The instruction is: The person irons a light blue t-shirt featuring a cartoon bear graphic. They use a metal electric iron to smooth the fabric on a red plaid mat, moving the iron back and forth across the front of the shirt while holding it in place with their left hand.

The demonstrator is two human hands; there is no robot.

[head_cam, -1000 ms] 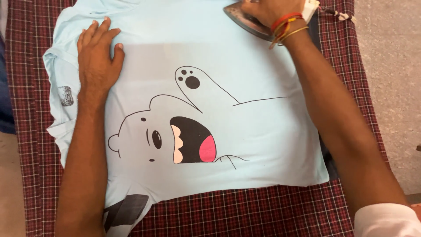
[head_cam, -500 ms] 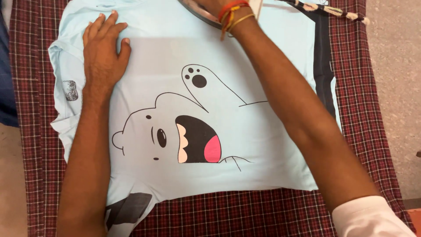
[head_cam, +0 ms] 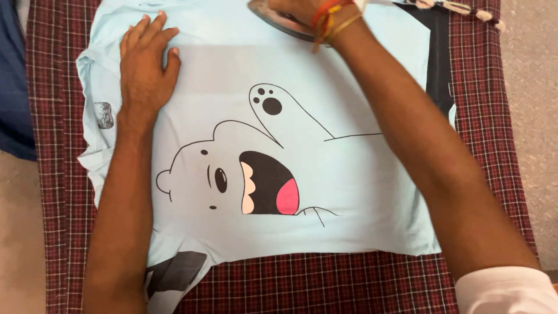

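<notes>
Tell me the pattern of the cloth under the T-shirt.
The cloth is a maroon check with thin pale and dark lines, shown in the head view.

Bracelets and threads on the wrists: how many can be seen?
3, all on the wrist of the right hand at the iron: a red thread, an orange-yellow thread and a gold bangle. The left hand has none. The top edge may hide more.
</notes>
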